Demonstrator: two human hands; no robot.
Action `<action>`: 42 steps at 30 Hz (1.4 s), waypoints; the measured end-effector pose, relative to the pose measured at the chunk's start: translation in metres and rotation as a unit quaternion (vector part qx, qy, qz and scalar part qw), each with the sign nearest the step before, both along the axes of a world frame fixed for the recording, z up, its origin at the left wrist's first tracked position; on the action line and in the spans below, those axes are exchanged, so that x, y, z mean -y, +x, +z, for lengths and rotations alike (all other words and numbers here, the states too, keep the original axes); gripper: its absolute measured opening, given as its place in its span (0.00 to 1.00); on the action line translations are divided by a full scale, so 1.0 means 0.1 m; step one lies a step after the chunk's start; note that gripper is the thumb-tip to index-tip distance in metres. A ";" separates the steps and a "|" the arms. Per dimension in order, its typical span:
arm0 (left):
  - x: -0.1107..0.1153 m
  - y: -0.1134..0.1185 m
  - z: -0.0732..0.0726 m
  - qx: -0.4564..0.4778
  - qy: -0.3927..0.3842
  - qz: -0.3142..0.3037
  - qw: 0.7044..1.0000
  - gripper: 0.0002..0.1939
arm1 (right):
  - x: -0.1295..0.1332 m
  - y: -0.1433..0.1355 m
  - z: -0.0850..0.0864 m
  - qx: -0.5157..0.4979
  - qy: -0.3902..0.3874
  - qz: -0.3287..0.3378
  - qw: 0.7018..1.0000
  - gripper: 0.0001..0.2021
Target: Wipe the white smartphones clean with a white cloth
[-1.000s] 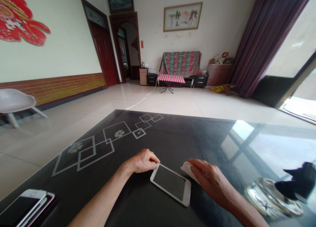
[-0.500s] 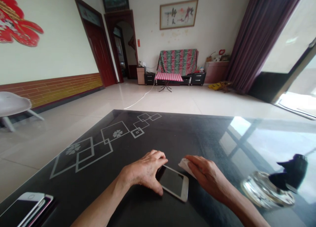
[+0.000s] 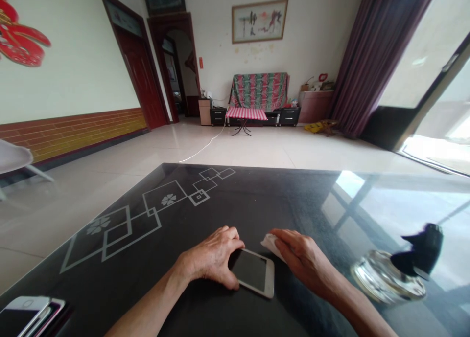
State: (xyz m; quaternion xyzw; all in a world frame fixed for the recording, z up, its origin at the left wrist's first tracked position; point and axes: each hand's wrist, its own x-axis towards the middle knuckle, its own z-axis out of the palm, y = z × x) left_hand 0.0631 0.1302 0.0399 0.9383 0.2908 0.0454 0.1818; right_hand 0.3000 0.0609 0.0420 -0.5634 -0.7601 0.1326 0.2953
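A white smartphone [image 3: 253, 272] lies face up on the black glossy table [image 3: 235, 205], its dark screen showing. My left hand [image 3: 213, 256] is closed around its left end, the thumb along the near edge and the fingers at the far edge, and it hides that end. Just right of the phone, my right hand [image 3: 303, 251] holds a folded white tissue [image 3: 273, 245], pressed against the tabletop. Part of the tissue is hidden under the palm. More phones [image 3: 27, 315] lie stacked at the table's lower left corner.
To the right stands a round glass ashtray [image 3: 385, 278] with a black object [image 3: 420, 254] on it. A pale chair [image 3: 14, 158] is left of the table. Across the floor are a small table with a striped cloth [image 3: 246, 114] and a low cabinet [image 3: 290, 117].
My left thumb has moved in against the phone's near edge. The camera view has shifted slightly to the right. My right hand still holds the tissue beside the phone.
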 end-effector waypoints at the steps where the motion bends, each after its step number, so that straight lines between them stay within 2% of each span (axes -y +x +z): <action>1: -0.01 -0.01 0.00 0.005 -0.004 0.008 1.000 0.28 | 0.00 0.00 0.00 -0.004 0.004 -0.003 1.000 0.14; 5: -0.11 -0.09 0.02 0.053 -0.068 0.036 0.996 0.30 | -0.01 -0.01 0.01 -0.041 0.012 -0.012 0.999 0.14; 11: -0.19 -0.17 0.04 0.130 -0.164 0.032 0.977 0.28 | 0.01 -0.04 0.06 -0.137 0.015 -0.040 0.990 0.13; 16: -0.20 -0.17 0.01 0.140 -0.180 0.036 0.973 0.28 | 0.01 -0.07 0.08 -0.152 0.028 -0.051 0.987 0.11; 21: -0.17 -0.15 0.06 0.134 -0.189 0.063 0.971 0.19 | 0.03 -0.14 0.07 -0.177 0.036 -0.034 0.983 0.11; 25: -0.14 -0.10 0.07 0.119 -0.178 0.097 0.972 0.15 | 0.02 -0.21 -0.02 -0.206 0.050 -0.037 0.977 0.12; 29: -0.14 -0.07 0.04 0.110 -0.158 0.116 0.974 0.19 | 0.03 -0.25 -0.10 -0.213 0.082 -0.042 0.973 0.11; 35: -0.12 -0.05 0.02 0.101 -0.129 0.108 0.980 0.21 | 0.09 -0.26 -0.04 -0.158 0.090 -0.020 0.983 0.12; 38: -0.09 -0.01 0.01 0.078 -0.079 0.124 0.986 0.21 | 0.11 -0.28 -0.06 -0.124 0.079 -0.024 0.989 0.12; 42: -0.05 0.07 -0.03 0.042 0.012 0.146 0.988 0.22 | 0.10 -0.31 -0.20 -0.042 0.053 -0.035 0.997 0.13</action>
